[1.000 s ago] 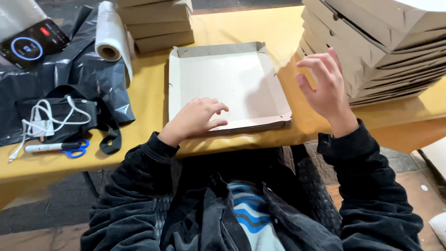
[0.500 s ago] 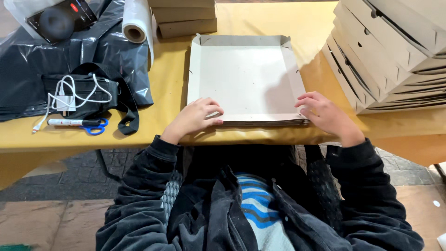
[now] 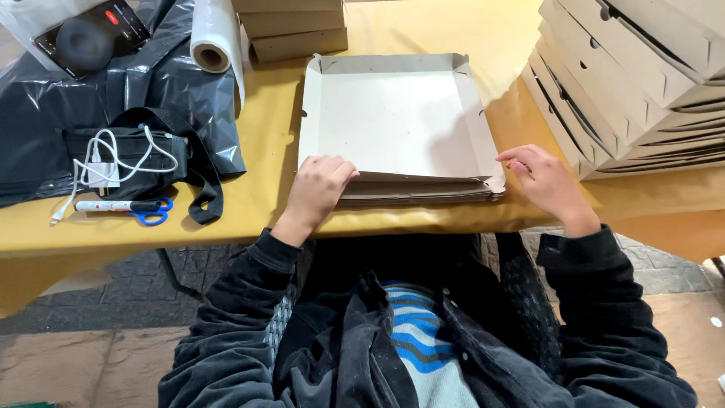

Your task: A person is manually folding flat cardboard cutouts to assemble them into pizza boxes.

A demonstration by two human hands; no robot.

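We sit at the near edge of a tabletop (image 3: 264, 204) covered in yellow sheeting, with a flat grey cardboard box tray (image 3: 393, 121) lying open in front of us, its low walls raised along the far and side edges. Its near edge rests on a thin pile of flat cardboard blanks (image 3: 415, 193) right at the table's near edge. Our left hand (image 3: 317, 189) sits on the tray's near left corner, fingers curled together and pressing down on the near flap. Our right hand (image 3: 547, 181) lies just beside the tray's near right corner, fingers loosely apart and slightly bent, the fingertips (image 3: 504, 157) touching or almost touching the corner wall; we cannot tell which, and they clamp nothing.

Toward the right edge of the tabletop rises a tall stack of folded boxes (image 3: 634, 75). At the far edge, a shorter stack of flat cardboard (image 3: 291, 26) stands just beyond the tray. Toward the left edge lie black plastic sheeting (image 3: 45, 128), a roll of clear film (image 3: 215, 41), a white cable (image 3: 106, 162), blue-handled scissors (image 3: 151, 215) and a marker pen (image 3: 113, 205).
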